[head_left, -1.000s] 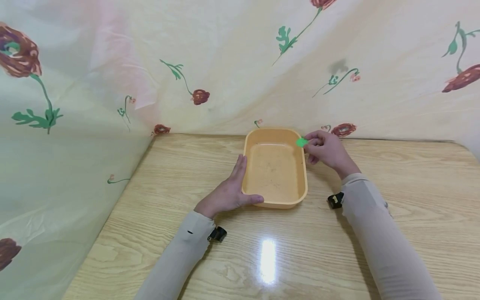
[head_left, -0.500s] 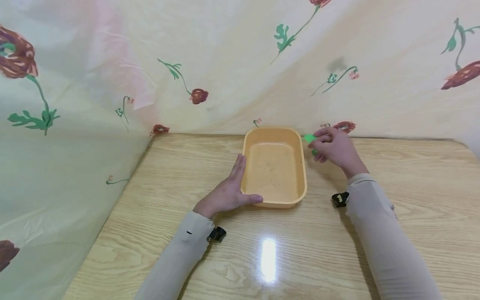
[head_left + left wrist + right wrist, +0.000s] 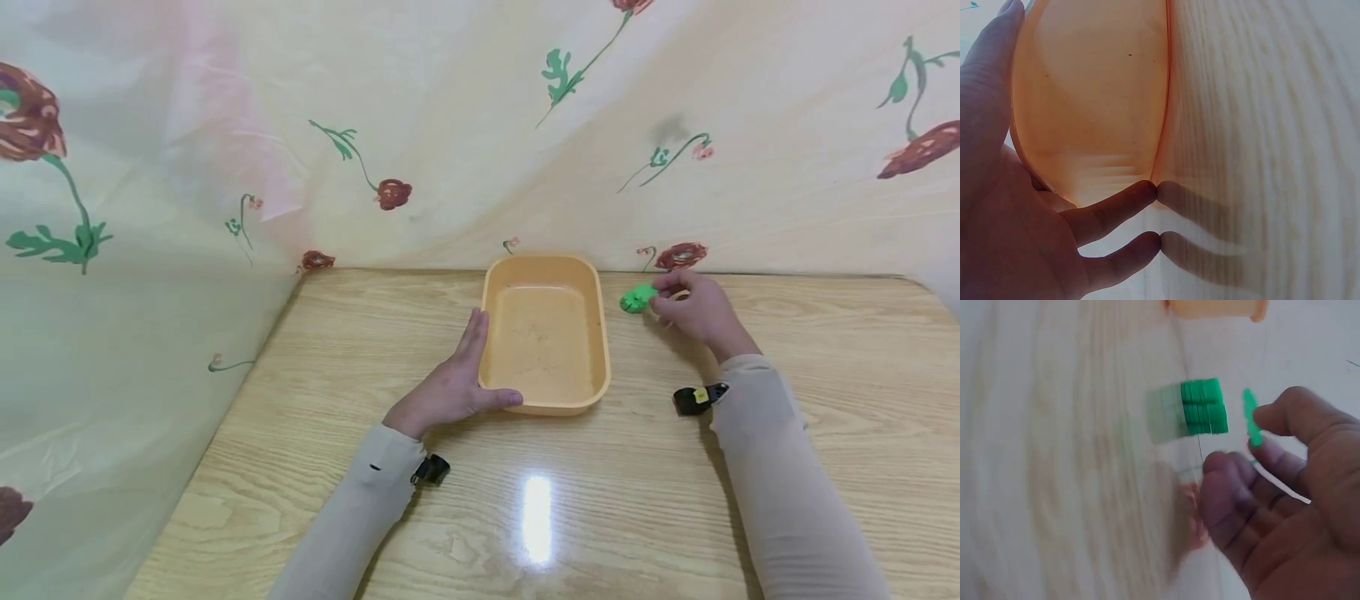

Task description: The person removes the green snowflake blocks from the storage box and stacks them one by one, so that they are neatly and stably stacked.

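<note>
A shallow orange plastic tray (image 3: 543, 342) stands on the table. My left hand (image 3: 447, 383) spans its near left corner: the fingers lie fairly straight along the left side and the thumb reaches along the front rim. In the left wrist view two fingertips (image 3: 1147, 190) touch the tabletop beside the tray. To the right of the tray, my right hand (image 3: 697, 312) pinches a thin green piece (image 3: 1250, 415) between thumb and fingertip. Close by, a neat stack of thin green pieces (image 3: 1204, 406) stands on the table, apart from the held one in the right wrist view.
The wood-grain table (image 3: 375, 333) runs back to a flower-patterned sheet (image 3: 450, 125) that hangs behind it and on the left. Each wrist wears a small black camera, such as the right one (image 3: 690, 400). Small dark marks dot the tray's floor.
My right hand has moved right from the tray's far right rim, carrying the pinched green piece to the stack, which now shows beside it. The left hand and tray stay put.
</note>
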Demonstrator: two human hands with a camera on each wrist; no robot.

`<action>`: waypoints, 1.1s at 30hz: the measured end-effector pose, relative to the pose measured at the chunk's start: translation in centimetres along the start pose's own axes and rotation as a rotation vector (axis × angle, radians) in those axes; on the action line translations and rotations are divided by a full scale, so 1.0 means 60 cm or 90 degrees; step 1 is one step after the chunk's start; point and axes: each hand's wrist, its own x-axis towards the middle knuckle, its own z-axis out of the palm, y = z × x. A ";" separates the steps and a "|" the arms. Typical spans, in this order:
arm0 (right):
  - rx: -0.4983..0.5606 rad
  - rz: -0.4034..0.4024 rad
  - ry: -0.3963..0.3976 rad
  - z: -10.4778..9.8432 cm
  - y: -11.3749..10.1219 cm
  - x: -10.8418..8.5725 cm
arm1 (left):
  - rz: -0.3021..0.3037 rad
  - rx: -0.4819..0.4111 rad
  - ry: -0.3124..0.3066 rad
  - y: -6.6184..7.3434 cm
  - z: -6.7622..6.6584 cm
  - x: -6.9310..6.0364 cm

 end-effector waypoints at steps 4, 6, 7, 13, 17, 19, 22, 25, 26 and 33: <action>-0.012 -0.021 -0.004 0.007 0.008 0.005 | -0.006 0.000 0.001 0.000 0.001 0.000; -0.017 -0.024 -0.007 0.009 0.009 0.007 | -0.009 -0.001 0.001 -0.001 0.001 0.000; -0.021 -0.025 -0.008 0.010 0.009 0.008 | -0.009 0.000 0.001 -0.001 0.002 0.000; -0.035 -0.016 -0.010 0.014 0.003 0.012 | 0.003 -0.004 0.006 -0.004 0.002 0.001; -0.037 -0.010 -0.014 0.016 0.001 0.011 | 0.007 -0.008 0.010 -0.004 0.003 0.001; -0.040 -0.008 -0.016 0.017 0.001 0.011 | 0.007 -0.009 0.010 -0.004 0.003 0.001; -0.044 -0.011 -0.015 0.018 0.001 0.010 | 0.009 -0.011 0.010 -0.006 0.004 0.001; -0.045 -0.015 -0.013 0.018 0.002 0.009 | 0.009 -0.010 0.008 -0.007 0.003 0.000; -0.046 -0.016 -0.014 0.018 0.001 0.009 | 0.008 -0.010 0.008 -0.007 0.004 0.000; -0.046 -0.014 -0.018 0.019 -0.002 0.004 | 0.001 -0.011 0.009 -0.004 0.003 -0.002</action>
